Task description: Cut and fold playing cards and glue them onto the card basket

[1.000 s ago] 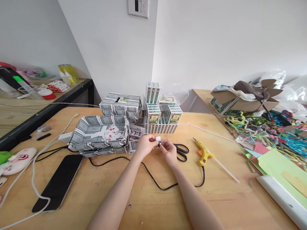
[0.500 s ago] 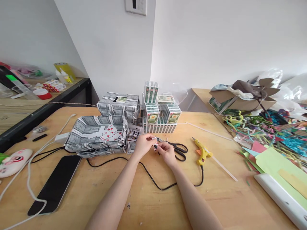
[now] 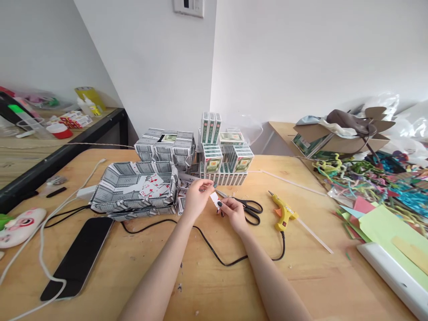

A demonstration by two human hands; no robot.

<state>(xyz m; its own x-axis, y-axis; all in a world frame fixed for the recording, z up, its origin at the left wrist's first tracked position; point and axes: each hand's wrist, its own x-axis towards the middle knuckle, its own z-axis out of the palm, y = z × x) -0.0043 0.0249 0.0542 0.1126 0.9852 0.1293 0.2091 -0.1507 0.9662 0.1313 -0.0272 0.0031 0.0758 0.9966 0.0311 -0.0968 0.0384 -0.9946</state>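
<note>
Centre frame: left hand [image 3: 196, 197], right hand [image 3: 235, 214] pinch opposite ends of small white card piece [image 3: 214, 199], fingers nearly closed, seemingly to steady it; black-handled metal scissors [image 3: 246, 205], yellow plastic glue gun [image 3: 284, 213] right of centre, apparently within reach.

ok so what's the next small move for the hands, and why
Probably to fold the small white piece: the left hand is at its upper end and the right hand pinches its lower end, so both seem placed to bend it, while the scissors and glue gun lie unheld on the table.
</note>
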